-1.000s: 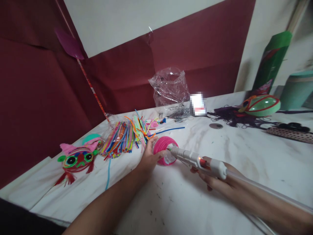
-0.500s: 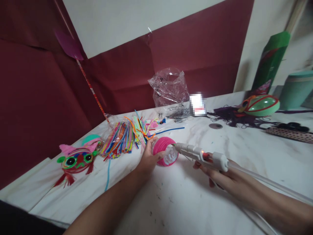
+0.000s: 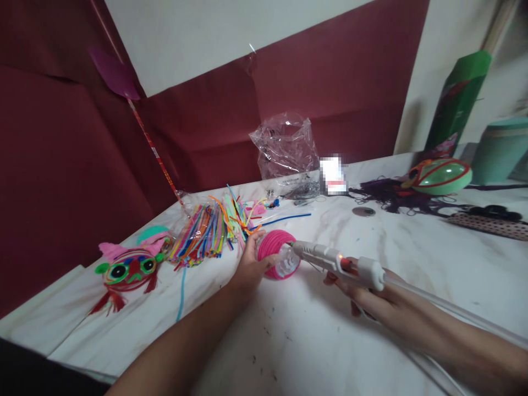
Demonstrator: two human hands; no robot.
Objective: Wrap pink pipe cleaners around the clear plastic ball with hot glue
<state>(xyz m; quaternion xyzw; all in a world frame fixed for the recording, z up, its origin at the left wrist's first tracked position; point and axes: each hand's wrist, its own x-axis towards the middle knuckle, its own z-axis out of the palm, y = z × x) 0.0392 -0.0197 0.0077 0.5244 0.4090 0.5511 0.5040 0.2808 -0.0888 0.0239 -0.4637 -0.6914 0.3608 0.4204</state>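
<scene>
My left hand (image 3: 252, 263) is closed around the left side of a clear plastic ball (image 3: 286, 260), thumb across its near face. Pink pipe cleaner (image 3: 275, 241) is wound in rows over much of the ball, while a patch on the right stays see-through. In my right hand (image 3: 363, 294) is a white hot glue gun (image 3: 325, 256) with a small glowing light and a clear glue stick out of its back. The gun's nozzle touches or nearly touches the ball's upper right; the exact contact cannot be made out.
Bundles of coloured pipe cleaners (image 3: 202, 234) lie left of the ball, near a finished animal-face ball (image 3: 131, 270). A clear plastic bag (image 3: 286, 151) stands at the back. To the right are a green balloon-like ball (image 3: 445, 179), dark purple threads (image 3: 381, 192) and a teal bin (image 3: 499, 151).
Almost nothing differs. The glue gun's nozzle has shifted very slightly left along the ball, and both hands keep their hold.
</scene>
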